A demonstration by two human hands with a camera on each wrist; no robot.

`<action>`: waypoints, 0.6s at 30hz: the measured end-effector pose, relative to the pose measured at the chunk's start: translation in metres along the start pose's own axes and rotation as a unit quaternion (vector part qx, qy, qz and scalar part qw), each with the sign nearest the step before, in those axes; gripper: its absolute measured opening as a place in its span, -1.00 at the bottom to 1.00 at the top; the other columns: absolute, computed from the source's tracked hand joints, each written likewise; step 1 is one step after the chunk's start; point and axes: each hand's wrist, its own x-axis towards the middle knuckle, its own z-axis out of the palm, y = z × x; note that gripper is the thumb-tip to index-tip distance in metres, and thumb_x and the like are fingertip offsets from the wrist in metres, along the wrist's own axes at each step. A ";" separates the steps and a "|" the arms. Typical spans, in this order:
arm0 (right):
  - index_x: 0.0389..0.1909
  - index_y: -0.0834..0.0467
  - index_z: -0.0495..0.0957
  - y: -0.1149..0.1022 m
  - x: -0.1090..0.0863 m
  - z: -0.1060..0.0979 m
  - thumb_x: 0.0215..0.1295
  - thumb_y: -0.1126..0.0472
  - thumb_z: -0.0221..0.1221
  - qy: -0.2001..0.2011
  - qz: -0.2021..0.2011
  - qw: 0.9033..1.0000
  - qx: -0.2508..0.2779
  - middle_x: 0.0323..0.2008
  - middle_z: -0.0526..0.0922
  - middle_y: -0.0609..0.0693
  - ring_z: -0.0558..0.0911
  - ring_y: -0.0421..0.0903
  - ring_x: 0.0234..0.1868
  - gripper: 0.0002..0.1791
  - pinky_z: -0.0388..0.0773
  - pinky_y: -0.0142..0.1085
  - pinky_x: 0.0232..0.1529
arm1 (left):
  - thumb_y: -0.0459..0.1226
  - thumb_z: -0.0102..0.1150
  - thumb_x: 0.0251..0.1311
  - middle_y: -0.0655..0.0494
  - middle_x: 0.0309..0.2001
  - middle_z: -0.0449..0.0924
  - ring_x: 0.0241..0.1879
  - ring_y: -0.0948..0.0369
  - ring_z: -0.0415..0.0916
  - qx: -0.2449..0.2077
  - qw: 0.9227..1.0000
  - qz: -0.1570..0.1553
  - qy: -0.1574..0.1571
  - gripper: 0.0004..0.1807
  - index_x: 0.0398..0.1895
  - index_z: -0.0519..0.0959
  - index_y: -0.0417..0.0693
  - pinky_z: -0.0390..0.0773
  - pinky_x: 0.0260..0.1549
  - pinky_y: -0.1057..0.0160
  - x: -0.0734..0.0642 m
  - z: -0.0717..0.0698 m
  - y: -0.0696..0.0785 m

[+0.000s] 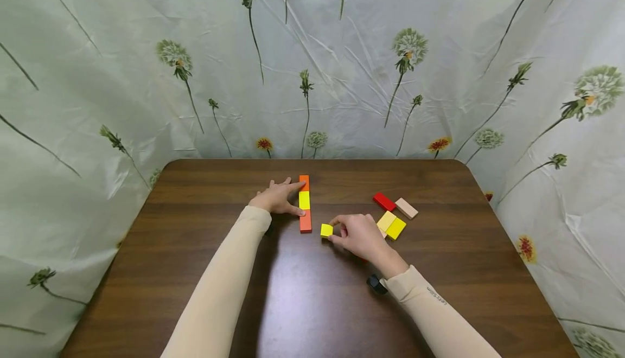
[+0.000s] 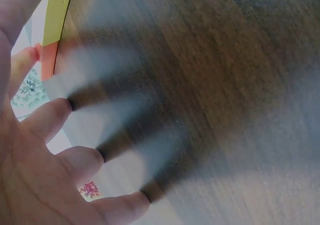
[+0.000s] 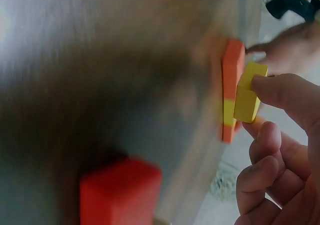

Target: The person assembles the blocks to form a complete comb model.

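Three blocks stand end to end in a line in the head view: an orange block (image 1: 305, 178) at the far end, a yellow block (image 1: 304, 200) in the middle and a red-orange block (image 1: 305, 223) nearest. My left hand (image 1: 277, 197) lies along the line's left side, fingers spread, with the index fingertip at the orange block and the thumb at the red-orange one. Right of the line's near end, my right hand (image 1: 363, 236) pinches another yellow block (image 3: 246, 97) between thumb and index finger. That block is held apart from the line.
To the right lie a red block (image 1: 384, 202), a pale wooden block (image 1: 407, 208), a light yellow block (image 1: 386, 221) and a bright yellow block (image 1: 396, 229). Another red block (image 3: 120, 195) is mostly hidden beneath the right hand in the head view. A flowered curtain (image 1: 342, 114) hangs behind the table (image 1: 195, 238).
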 end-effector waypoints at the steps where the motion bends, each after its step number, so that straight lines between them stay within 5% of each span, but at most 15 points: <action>1: -0.01 0.03 0.82 -0.002 0.000 0.003 0.31 0.01 0.51 -0.002 -0.005 1.000 -0.001 -0.70 0.39 -0.22 0.35 -0.27 -0.64 -0.70 0.20 -0.26 -0.32 | 0.21 0.48 0.24 -0.12 0.78 -0.17 0.68 -0.51 -0.32 0.001 1.000 0.000 0.000 0.10 0.76 0.08 0.39 -0.09 0.41 -0.74 0.001 0.000 0.000; 18: -0.05 0.02 0.85 -0.025 0.004 0.034 0.28 0.02 0.52 0.010 -0.061 0.997 -0.049 -0.69 0.39 -0.27 0.35 -0.33 -0.59 -0.73 0.25 -0.24 -0.29 | 0.18 0.51 0.22 -0.13 0.78 -0.17 0.68 -0.50 -0.35 -0.012 1.000 0.000 0.002 0.11 0.76 0.09 0.40 -0.12 0.41 -0.74 0.003 0.001 -0.002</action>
